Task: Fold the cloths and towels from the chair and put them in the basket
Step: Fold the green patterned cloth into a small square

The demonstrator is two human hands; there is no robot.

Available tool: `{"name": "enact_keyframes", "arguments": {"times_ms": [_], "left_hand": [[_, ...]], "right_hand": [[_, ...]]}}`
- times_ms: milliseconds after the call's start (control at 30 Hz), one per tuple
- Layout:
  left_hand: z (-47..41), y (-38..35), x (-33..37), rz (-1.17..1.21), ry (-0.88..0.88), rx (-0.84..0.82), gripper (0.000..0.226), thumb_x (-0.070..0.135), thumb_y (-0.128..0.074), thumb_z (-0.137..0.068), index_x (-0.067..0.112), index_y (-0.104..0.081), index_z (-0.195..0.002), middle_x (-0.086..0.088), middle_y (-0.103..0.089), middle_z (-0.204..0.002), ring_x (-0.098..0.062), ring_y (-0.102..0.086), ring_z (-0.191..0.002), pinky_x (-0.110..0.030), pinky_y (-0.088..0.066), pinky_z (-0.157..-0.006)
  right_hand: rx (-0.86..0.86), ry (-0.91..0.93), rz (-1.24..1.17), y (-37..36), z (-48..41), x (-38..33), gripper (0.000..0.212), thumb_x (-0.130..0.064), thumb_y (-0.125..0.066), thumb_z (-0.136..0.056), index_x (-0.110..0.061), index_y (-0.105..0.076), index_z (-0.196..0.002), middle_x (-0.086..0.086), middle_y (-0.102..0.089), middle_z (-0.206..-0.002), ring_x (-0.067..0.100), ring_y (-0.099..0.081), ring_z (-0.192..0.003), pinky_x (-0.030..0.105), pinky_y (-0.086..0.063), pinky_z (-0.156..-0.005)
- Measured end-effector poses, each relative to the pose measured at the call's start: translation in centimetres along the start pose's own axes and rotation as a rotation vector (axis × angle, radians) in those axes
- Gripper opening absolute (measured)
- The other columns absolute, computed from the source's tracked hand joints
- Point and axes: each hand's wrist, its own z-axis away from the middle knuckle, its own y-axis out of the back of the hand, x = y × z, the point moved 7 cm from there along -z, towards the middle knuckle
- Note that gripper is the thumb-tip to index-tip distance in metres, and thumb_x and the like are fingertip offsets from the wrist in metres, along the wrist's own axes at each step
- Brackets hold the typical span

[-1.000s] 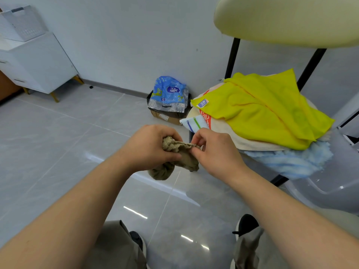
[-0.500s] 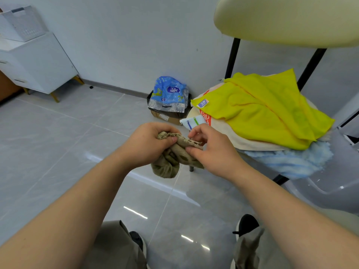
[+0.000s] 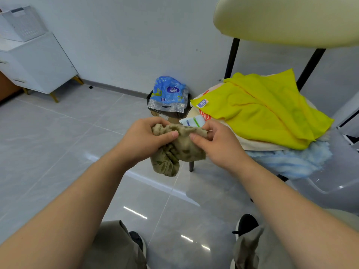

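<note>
Tan towel [image 3: 178, 148]: small, bunched pile fabric with a faint leaf pattern. It is held in mid-air above the floor, just in front of the chair [image 3: 281, 20]; the lower part hangs as a loose lump.
Handling: judged light, soft and limp, not fragile. The pile should give a sure hold, and it will sag wherever unsupported.
Where to hold: probably two corners of one edge, drawn apart to spread it before folding. The corners are lost in the bunch; cannot tell where.
Left hand [image 3: 143, 140]: back upward, fingers curled round the towel's left end, thumb pressed on top.
Right hand [image 3: 219, 144]: mirrored, thumb and fingers clamped on the upper edge. The two thumbs are near each other, apart.
Arms: both reach forward, wrists roughly level.
Seat load: yellow cloth [image 3: 262, 111] on top, cream cloth [image 3: 258, 144] beneath, blue fluffy towel [image 3: 291, 162] lowest.
Basket [image 3: 21, 24]: white, latticed, on the cabinet [image 3: 38, 63], well apart; judged the destination.
</note>
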Motion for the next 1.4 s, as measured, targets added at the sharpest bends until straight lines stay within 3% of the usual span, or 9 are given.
{"name": "enact_keyframes", "arguments": {"times_ms": [100, 200, 267, 400, 567, 967, 1100, 1200, 1400], "left_hand": [[-0.6, 1.5, -1.1, 0.055, 0.101, 0.065, 0.034, 0.030, -0.089, -0.069, 0.019, -0.071, -0.096, -0.001, -0.073, -0.086, -0.010, -0.069, -0.071, -0.027, -0.055, -0.058], [-1.2, 2.7, -2.3, 0.190, 0.222, 0.059, 0.056, 0.025, -0.092, -0.056, 0.016, -0.069, -0.107, -0.010, -0.074, -0.103, -0.025, -0.073, -0.092, -0.043, -0.059, -0.084], [-1.4, 3.1, -2.7, 0.239, 0.262, 0.048, 0.052, 0.014, -0.079, -0.056, 0.012, -0.070, -0.108, -0.016, -0.073, -0.108, -0.030, -0.070, -0.097, -0.047, -0.052, -0.094], [-1.7, 4.2, -3.7, 0.246, 0.282, 0.120, 0.032, -0.011, -0.064, -0.076, 0.003, -0.071, -0.104, -0.022, -0.071, -0.105, -0.028, -0.066, -0.088, -0.037, -0.054, -0.087], [-2.0, 5.2, -3.9, 0.282, 0.246, 0.182, 0.012, -0.001, -0.068, -0.088, 0.001, -0.063, -0.100, -0.018, -0.065, -0.096, -0.024, -0.064, -0.077, -0.025, -0.060, -0.066], [-2.5, 5.5, -2.6, -0.056, 0.121, 0.390, 0.022, 0.034, -0.063, -0.094, 0.013, -0.058, -0.099, -0.008, -0.067, -0.091, -0.030, -0.067, -0.089, -0.051, -0.057, -0.083], [-2.7, 5.2, -3.0, 0.156, 0.170, 0.422, 0.020, 0.031, -0.064, -0.095, 0.012, -0.061, -0.102, -0.005, -0.068, -0.095, -0.026, -0.068, -0.091, -0.044, -0.060, -0.080], [-3.1, 4.8, -3.7, 0.355, 0.241, 0.370, 0.028, 0.024, -0.063, -0.097, 0.006, -0.059, -0.118, -0.009, -0.070, -0.100, -0.023, -0.069, -0.083, -0.036, -0.059, -0.070], [-3.2, 3.8, -4.5, 0.601, 0.357, 0.290, 0.050, -0.007, -0.064, -0.087, 0.001, -0.046, -0.133, -0.029, -0.064, -0.113, -0.033, -0.068, -0.091, -0.043, -0.059, -0.078]], "right_hand": [[0.158, -0.005, 0.007, 2.3, -0.7, -0.1, 0.022, -0.029, -0.070, -0.091, -0.015, -0.055, -0.085, 0.012, -0.070, -0.081, 0.015, -0.060, -0.068, 0.036, -0.050, -0.064], [0.269, 0.057, 0.068, 4.5, -1.5, -0.3, 0.017, -0.031, -0.065, -0.095, -0.018, -0.054, -0.095, -0.003, -0.064, -0.080, 0.011, -0.057, -0.069, 0.029, -0.044, -0.062], [0.339, 0.098, 0.124, 5.7, -1.8, -0.5, 0.019, -0.032, -0.062, -0.097, -0.016, -0.055, -0.103, -0.003, -0.064, -0.088, 0.015, -0.057, -0.078, 0.029, -0.044, -0.067], [0.453, 0.145, 0.148, 8.0, -2.0, -0.6, 0.021, -0.030, -0.060, -0.098, -0.014, -0.054, -0.109, -0.003, -0.062, -0.093, 0.019, -0.057, -0.084, 0.032, -0.042, -0.071], [0.539, 0.161, 0.191, 10.1, -1.8, -0.3, 0.024, -0.032, -0.060, -0.099, -0.013, -0.055, -0.112, -0.002, -0.063, -0.095, 0.027, -0.061, -0.090, 0.029, -0.038, -0.067], [0.451, 0.158, 0.306, 10.6, -1.6, -0.3, 0.024, -0.039, -0.055, -0.100, -0.018, -0.052, -0.110, 0.003, -0.064, -0.086, 0.030, -0.058, -0.079, 0.031, -0.034, -0.063], [0.456, 0.095, 0.209, 11.0, -1.9, 0.3, 0.025, -0.040, -0.058, -0.098, -0.017, -0.058, -0.108, 0.002, -0.068, -0.094, 0.025, -0.062, -0.086, 0.031, -0.041, -0.068], [0.388, 0.000, -0.027, 10.6, -2.5, 1.7, 0.017, -0.036, -0.060, -0.098, -0.021, -0.068, -0.099, 0.000, -0.075, -0.095, 0.023, -0.071, -0.092, 0.047, -0.058, -0.082], [0.258, -0.218, -0.410, 9.7, -2.9, 3.5, 0.017, -0.016, -0.059, -0.099, -0.013, -0.075, -0.096, 0.013, -0.076, -0.100, 0.029, -0.074, -0.092, 0.052, -0.058, -0.086]]}}
